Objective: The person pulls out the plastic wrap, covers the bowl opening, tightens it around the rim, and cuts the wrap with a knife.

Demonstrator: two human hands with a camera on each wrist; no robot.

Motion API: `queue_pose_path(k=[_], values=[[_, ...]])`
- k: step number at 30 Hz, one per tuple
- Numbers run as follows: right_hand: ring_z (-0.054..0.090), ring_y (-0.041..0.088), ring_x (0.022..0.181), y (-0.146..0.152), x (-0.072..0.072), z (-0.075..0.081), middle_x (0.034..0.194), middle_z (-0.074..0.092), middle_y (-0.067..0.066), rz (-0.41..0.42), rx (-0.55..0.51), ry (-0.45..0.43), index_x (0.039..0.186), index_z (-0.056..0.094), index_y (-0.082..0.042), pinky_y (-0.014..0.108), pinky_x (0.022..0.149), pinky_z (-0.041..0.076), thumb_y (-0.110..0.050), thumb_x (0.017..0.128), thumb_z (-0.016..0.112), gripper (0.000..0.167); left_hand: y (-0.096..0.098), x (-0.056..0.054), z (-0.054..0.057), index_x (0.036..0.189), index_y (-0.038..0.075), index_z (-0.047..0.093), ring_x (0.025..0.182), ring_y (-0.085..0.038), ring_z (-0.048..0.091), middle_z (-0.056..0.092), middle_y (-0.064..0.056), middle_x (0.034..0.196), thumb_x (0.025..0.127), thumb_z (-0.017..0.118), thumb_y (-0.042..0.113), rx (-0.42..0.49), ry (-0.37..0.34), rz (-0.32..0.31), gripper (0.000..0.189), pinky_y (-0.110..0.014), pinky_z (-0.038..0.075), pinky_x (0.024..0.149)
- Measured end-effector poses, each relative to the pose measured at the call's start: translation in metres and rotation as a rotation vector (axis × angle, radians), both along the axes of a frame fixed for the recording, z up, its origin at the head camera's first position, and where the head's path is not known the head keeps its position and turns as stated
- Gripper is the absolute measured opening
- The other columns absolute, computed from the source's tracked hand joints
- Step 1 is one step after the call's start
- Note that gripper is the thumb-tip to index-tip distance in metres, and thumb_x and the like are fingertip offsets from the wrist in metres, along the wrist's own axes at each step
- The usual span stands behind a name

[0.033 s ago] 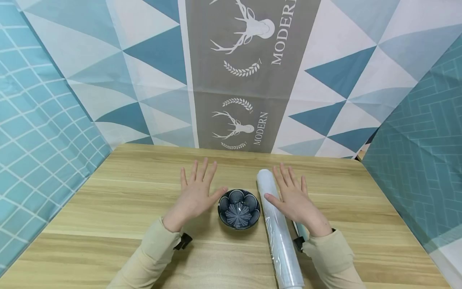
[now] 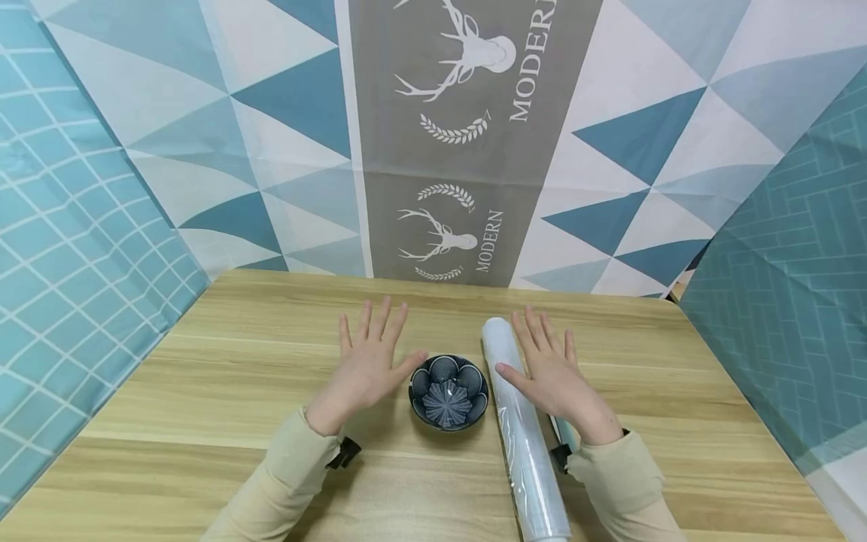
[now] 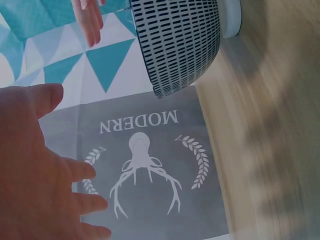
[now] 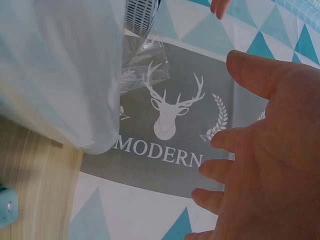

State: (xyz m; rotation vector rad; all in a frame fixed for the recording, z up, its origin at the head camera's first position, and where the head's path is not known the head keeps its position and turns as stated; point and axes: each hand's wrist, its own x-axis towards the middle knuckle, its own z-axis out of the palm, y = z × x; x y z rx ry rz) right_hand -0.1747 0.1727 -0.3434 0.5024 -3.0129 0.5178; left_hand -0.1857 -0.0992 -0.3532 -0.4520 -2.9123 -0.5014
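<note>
A small dark blue bowl (image 2: 448, 403) with a flower-like pattern inside stands upright on the wooden table. Left of it, my left hand (image 2: 366, 369) hovers with fingers spread, its thumb near the rim. To the bowl's right lies a long roll of clear plastic film (image 2: 524, 444), stretching towards me. Fingers spread, my right hand (image 2: 552, 376) is above the roll's right side and holds nothing. In the left wrist view the bowl (image 3: 180, 42) shows a dashed outer pattern, apart from the left hand (image 3: 45, 165). The right wrist view has the roll (image 4: 60, 70) beside the right hand (image 4: 270, 150).
Partly hidden under my right wrist lies a light blue object (image 2: 564, 433); only a corner of it (image 4: 7, 206) shows in the right wrist view. Patterned cloth (image 2: 440, 165) hangs behind the wooden table (image 2: 237, 376), with blue cloths at both sides.
</note>
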Motion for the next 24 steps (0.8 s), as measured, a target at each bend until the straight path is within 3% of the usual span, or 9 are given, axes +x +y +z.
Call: queue_pose_path(k=[9, 14, 17, 21, 24], values=[[-0.004, 0.033, 0.139, 0.0, 0.001, -0.001, 0.153, -0.002, 0.012, 0.007, 0.005, 0.005, 0.147, 0.007, -0.012, 0.063, 0.104, -0.007, -0.046, 0.09, 0.048, 0.078, 0.001, 0.002, 0.001, 0.146, 0.018, 0.014, 0.138, -0.036, -0.004, 0.002, -0.009, 0.151, 0.087, 0.036, 0.062, -0.008, 0.002, 0.001, 0.076, -0.057, -0.016, 0.104], [0.006, 0.039, 0.137, -0.001, 0.004, -0.002, 0.151, 0.01, 0.017, 0.015, 0.002, -0.003, 0.146, 0.011, -0.009, 0.064, 0.104, -0.003, -0.043, 0.089, 0.051, 0.078, 0.003, 0.001, 0.001, 0.146, 0.015, 0.016, 0.138, -0.036, -0.001, 0.005, -0.009, 0.151, 0.088, 0.036, 0.061, -0.012, -0.012, -0.021, 0.077, -0.057, -0.014, 0.104], [0.019, 0.043, 0.133, -0.002, 0.009, -0.001, 0.146, 0.023, 0.022, 0.026, 0.003, -0.027, 0.145, 0.016, -0.006, 0.063, 0.105, 0.009, -0.041, 0.088, 0.054, 0.077, 0.005, -0.001, 0.001, 0.145, 0.012, 0.021, 0.138, -0.036, 0.004, 0.012, -0.011, 0.151, 0.088, 0.042, 0.056, 0.004, -0.019, -0.069, 0.075, -0.058, -0.01, 0.106], [0.033, 0.044, 0.126, -0.003, 0.015, 0.0, 0.139, 0.033, 0.028, 0.008, -0.022, -0.136, 0.143, 0.019, -0.001, 0.057, 0.101, 0.028, -0.043, 0.086, 0.057, 0.081, 0.007, -0.003, 0.002, 0.142, 0.008, 0.029, 0.137, -0.036, 0.014, 0.021, -0.013, 0.149, 0.089, 0.049, 0.047, 0.001, -0.059, -0.176, 0.069, -0.055, 0.003, 0.11], [0.039, 0.043, 0.122, -0.005, 0.02, 0.0, 0.137, 0.034, 0.03, -0.023, -0.02, -0.224, 0.143, 0.02, 0.001, 0.054, 0.097, 0.036, -0.05, 0.083, 0.058, 0.088, 0.01, -0.006, 0.003, 0.139, 0.006, 0.034, 0.135, -0.035, 0.021, 0.026, -0.014, 0.147, 0.09, 0.051, 0.042, -0.027, -0.089, -0.253, 0.063, -0.053, 0.014, 0.11]])
